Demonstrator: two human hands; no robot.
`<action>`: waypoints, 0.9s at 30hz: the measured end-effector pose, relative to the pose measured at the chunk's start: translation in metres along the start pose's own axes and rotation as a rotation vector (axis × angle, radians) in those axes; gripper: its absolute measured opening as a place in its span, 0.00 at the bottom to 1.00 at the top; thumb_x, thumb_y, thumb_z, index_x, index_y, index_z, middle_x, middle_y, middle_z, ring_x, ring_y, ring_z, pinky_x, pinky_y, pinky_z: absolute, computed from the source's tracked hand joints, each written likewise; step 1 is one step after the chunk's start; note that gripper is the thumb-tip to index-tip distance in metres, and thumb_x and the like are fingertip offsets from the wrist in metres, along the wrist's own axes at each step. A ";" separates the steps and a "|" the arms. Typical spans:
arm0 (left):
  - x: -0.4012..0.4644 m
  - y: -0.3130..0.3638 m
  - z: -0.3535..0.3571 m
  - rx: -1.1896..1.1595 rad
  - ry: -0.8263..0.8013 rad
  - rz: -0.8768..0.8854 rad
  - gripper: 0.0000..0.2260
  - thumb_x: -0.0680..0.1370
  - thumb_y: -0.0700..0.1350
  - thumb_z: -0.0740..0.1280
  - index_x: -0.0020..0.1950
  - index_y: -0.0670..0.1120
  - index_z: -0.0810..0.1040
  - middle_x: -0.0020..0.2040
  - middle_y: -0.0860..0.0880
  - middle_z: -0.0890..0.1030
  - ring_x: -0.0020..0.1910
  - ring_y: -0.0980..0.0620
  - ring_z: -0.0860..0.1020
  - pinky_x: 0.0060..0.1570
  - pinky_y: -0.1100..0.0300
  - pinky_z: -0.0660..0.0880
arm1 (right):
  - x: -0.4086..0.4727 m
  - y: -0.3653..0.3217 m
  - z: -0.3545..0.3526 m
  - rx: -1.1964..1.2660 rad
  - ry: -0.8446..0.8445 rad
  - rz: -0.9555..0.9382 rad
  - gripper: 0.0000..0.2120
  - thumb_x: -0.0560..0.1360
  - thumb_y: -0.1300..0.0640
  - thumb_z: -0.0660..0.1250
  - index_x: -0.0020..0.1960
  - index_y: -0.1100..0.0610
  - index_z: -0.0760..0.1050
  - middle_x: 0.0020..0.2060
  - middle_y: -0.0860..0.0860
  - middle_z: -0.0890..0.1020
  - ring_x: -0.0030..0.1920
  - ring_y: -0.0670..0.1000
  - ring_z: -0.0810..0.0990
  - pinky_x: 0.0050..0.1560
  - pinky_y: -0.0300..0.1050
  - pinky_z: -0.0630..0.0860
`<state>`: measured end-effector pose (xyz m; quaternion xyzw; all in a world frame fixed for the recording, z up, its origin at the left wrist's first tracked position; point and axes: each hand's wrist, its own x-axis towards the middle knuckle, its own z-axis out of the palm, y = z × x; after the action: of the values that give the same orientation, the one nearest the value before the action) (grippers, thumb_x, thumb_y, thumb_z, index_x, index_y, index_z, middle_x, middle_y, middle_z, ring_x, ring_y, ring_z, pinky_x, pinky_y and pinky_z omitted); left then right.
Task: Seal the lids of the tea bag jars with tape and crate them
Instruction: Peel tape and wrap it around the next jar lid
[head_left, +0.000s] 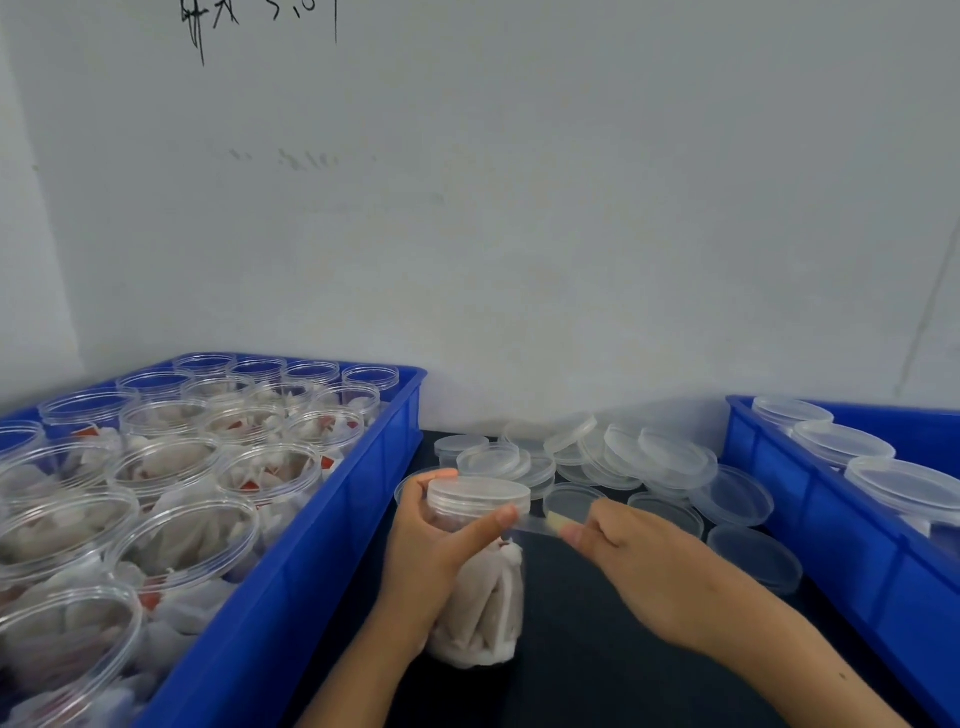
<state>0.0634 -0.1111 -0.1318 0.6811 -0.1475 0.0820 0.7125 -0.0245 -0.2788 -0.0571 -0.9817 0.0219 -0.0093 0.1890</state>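
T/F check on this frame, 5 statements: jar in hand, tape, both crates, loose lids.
1. The left hand grips a lidded jar of tea bags. True.
2. The right hand rests flat on the table, holding nothing. False: it pinches a strip of clear tape that runs across to the jar just below its lid.
3. The jars in the left crate have their lids on. False: they stand open, tea bags showing.
4. Loose lids lie piled on the dark table between the two crates. True.
5. The right crate holds no jars. False: lidded jars stand along its far side.
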 end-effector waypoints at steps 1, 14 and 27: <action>0.000 0.000 0.000 -0.003 -0.007 -0.001 0.36 0.54 0.60 0.77 0.60 0.54 0.72 0.56 0.53 0.80 0.51 0.60 0.80 0.41 0.72 0.75 | 0.001 0.000 0.001 0.002 -0.005 0.015 0.19 0.82 0.41 0.48 0.39 0.52 0.61 0.36 0.46 0.70 0.35 0.45 0.67 0.38 0.41 0.65; 0.003 -0.003 -0.005 -0.101 -0.166 -0.079 0.37 0.56 0.59 0.77 0.62 0.50 0.75 0.54 0.52 0.83 0.53 0.56 0.82 0.53 0.56 0.79 | 0.023 0.005 0.020 0.054 0.100 0.004 0.17 0.82 0.42 0.50 0.40 0.51 0.60 0.34 0.45 0.69 0.33 0.45 0.65 0.33 0.40 0.62; 0.001 -0.001 -0.007 -0.103 -0.174 -0.094 0.42 0.54 0.58 0.79 0.63 0.46 0.66 0.57 0.49 0.79 0.51 0.58 0.82 0.52 0.57 0.79 | 0.025 0.001 0.031 0.046 0.122 0.031 0.18 0.82 0.41 0.47 0.41 0.52 0.58 0.34 0.46 0.71 0.33 0.46 0.68 0.32 0.42 0.63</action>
<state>0.0654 -0.1044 -0.1328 0.6544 -0.1808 -0.0188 0.7340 0.0013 -0.2698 -0.0861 -0.9743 0.0482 -0.0668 0.2099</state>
